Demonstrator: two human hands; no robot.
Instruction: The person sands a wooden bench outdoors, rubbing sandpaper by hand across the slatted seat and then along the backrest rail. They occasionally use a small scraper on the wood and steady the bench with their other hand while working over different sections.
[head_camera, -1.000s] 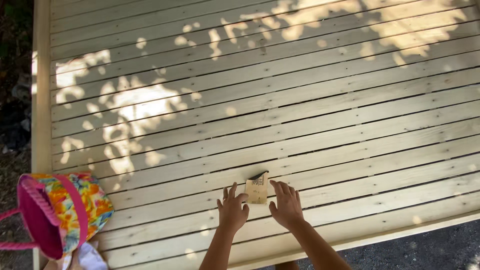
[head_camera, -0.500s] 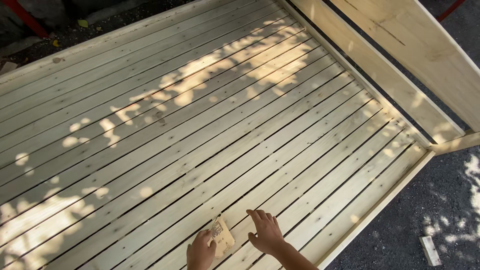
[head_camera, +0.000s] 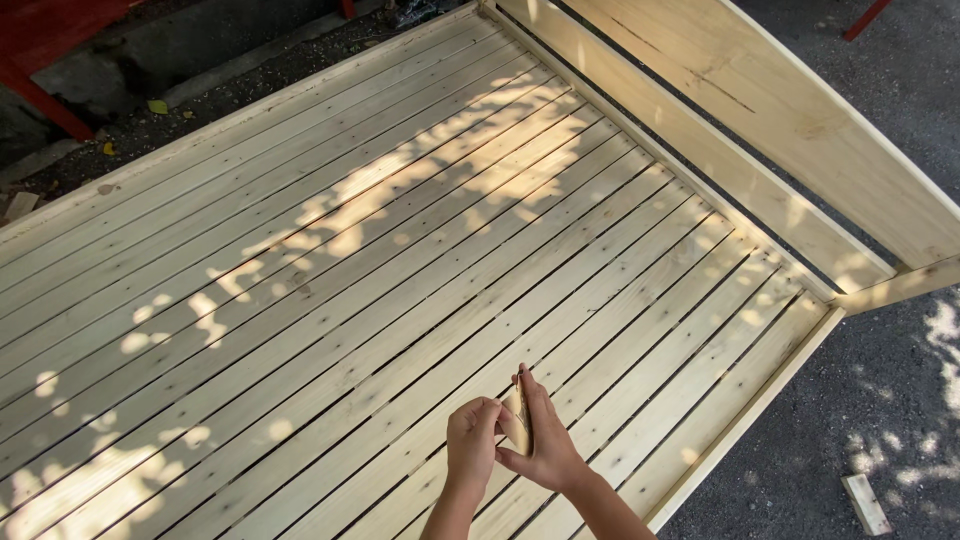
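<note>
A small tan sanding block (head_camera: 517, 420) is lifted just above the slats near the front edge of a pale wooden slatted bed frame (head_camera: 330, 260). My right hand (head_camera: 545, 450) grips the block from the right with the fingers along its side. My left hand (head_camera: 472, 442) pinches its left edge. Both forearms come in from the bottom of the view.
A tall wooden headboard (head_camera: 770, 130) rises at the frame's right end. Dark gravel ground (head_camera: 880, 400) lies to the right with a small wood offcut (head_camera: 866, 504) on it. A red post (head_camera: 45, 100) and a low grey ledge stand at the top left.
The block was lying flat under both hands on the slats; now it is raised on edge between them. The view has swung right, away from a colourful bag toward the headboard end.
</note>
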